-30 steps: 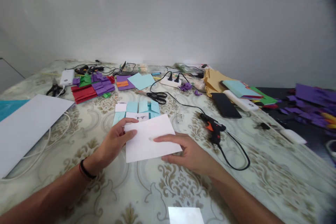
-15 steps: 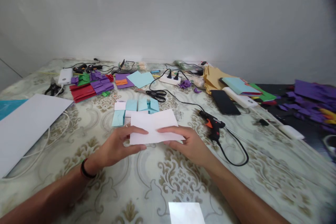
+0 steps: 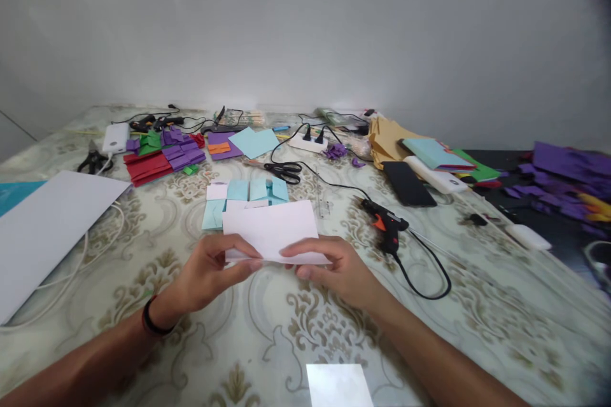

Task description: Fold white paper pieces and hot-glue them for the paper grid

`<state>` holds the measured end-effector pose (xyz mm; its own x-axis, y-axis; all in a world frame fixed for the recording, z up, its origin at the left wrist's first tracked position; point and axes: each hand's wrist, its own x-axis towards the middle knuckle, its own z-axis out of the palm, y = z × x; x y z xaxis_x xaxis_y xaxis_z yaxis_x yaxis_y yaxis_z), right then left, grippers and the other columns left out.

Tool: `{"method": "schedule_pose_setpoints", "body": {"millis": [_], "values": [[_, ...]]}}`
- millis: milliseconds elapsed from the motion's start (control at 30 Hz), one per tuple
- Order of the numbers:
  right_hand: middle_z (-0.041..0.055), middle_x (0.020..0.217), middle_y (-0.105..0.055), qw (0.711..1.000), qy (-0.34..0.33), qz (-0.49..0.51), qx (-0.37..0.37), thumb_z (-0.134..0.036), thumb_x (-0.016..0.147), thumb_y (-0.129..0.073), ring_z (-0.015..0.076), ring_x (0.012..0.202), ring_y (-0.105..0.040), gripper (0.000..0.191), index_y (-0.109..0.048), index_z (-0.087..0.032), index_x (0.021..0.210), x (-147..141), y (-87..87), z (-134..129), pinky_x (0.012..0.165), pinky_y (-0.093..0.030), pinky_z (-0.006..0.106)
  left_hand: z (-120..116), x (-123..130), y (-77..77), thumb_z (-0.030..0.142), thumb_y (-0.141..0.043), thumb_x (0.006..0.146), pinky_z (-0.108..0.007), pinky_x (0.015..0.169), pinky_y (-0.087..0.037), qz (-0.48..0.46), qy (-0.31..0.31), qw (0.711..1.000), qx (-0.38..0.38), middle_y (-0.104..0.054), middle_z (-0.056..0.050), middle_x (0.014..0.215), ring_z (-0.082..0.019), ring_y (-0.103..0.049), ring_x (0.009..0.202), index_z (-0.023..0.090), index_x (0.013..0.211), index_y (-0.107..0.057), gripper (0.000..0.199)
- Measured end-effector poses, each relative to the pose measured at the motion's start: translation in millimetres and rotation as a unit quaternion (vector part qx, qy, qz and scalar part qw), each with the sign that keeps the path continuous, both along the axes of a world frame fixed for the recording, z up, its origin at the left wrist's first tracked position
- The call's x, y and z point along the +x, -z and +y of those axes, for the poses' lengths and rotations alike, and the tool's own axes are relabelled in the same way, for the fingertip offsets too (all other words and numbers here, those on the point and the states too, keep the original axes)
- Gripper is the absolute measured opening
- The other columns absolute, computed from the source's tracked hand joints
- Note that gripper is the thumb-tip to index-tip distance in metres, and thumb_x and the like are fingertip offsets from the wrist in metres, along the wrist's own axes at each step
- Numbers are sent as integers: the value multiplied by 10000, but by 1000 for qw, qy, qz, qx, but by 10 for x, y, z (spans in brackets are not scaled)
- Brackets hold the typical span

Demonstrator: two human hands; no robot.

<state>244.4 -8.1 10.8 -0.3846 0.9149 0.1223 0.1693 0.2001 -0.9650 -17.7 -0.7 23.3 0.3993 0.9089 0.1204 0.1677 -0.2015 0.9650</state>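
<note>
White paper point(image 3: 270, 226) is pinched along its near edge between thumb and fingers of my left hand point(image 3: 205, 272) and my right hand point(image 3: 338, 266). It partly hides the light-blue pieces point(image 3: 238, 190) on the patterned tablecloth point(image 3: 258, 343).

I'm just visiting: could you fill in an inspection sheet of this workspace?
Surface: table with a patterned cover.
Things in hand: white sheet, overlapping pale-blue paper pieces in view.
Clutter: scissors, glue gun, black flat device, purple paper strips.
Hands: left hand and right hand pinch the sheet's near edge.
Cables: black cord looped beside the glue gun; white cable at left; power strip with two plugs.
Surroundings: pale wall behind; other people: nothing seen.
</note>
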Motion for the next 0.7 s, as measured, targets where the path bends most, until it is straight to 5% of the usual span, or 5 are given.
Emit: {"method": "schedule_pose_setpoints", "body": {"millis": [200,533,700], "values": [[63,929,-835,1000,-6,8,10,-534,834,-826,206,816,-753,353,-859,-241,1027,-25,-7,-8,740,-587,295,-3,-16,-6,362,-733,913,-237,554,-386,-7,5,1000,0,-649,2,632,-124,-505,590,178,735,-749,257],[47,727,-760,996,75,19,-46,-449,887,-760,171,662,-689,298,-782,-180,760,-124,-24,-50,621,-538,259,0,-9,131,453,-696,949,-266,590,-346,110,-50,992,41,-615,14,640,-131,-480,623,177,723,-704,356],[19,663,-705,990,110,23,-87,-483,848,-787,119,540,-567,344,-707,-171,726,-137,-4,-65,501,-416,226,-29,9,137,421,-705,944,-259,601,-366,98,-51,993,28,-630,12,692,-137,-512,658,187,785,-704,283]]}}
